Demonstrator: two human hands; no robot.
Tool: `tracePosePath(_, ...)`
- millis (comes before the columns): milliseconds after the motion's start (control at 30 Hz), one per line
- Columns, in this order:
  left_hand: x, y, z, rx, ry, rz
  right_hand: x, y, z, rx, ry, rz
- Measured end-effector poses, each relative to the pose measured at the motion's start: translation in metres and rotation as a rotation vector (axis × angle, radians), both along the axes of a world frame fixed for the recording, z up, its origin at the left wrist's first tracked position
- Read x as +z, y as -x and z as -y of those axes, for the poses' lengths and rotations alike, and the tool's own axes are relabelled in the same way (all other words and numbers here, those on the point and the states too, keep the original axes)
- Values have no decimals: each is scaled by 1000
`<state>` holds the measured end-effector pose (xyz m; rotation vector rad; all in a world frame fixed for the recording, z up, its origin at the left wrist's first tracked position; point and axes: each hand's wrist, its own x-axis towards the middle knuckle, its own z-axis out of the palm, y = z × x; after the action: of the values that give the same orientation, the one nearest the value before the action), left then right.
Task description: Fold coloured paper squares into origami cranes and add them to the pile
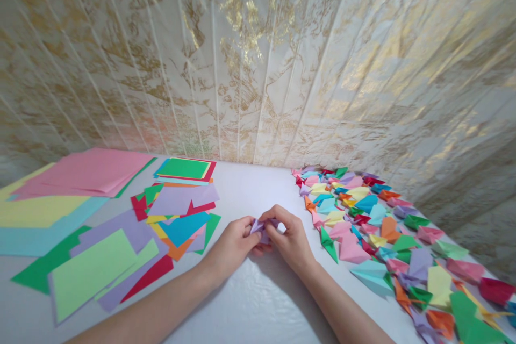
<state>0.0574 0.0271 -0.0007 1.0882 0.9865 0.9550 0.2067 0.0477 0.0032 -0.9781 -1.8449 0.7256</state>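
Note:
A small piece of folded lilac paper (264, 230) is pinched between both hands, just above the white table near the middle of the view. My left hand (241, 235) grips its left side, with the thumb across the front and some fingers curled underneath. Thumb and index finger of my right hand (287, 232) close on the right and upper part. Fingers cover much of the paper, so its full folded shape is hidden.
Loose coloured paper pieces (97, 271) spread over the left of the white table (250, 183). Larger pink sheets (92, 169) and a small stack topped by green paper (183, 167) lie behind. Many folded paper figures (366, 204) cover the right side. A patterned curtain (242, 64) hangs behind.

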Motion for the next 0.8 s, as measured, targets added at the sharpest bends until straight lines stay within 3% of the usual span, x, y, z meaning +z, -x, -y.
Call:
tracePosePath(267, 3, 2, 1, 4, 11, -6, 3, -5, -4, 95, 81, -57)
tracePosePath(800, -2, 8, 1, 111, -203, -155, -3, 1, -4, -25, 303, -186)
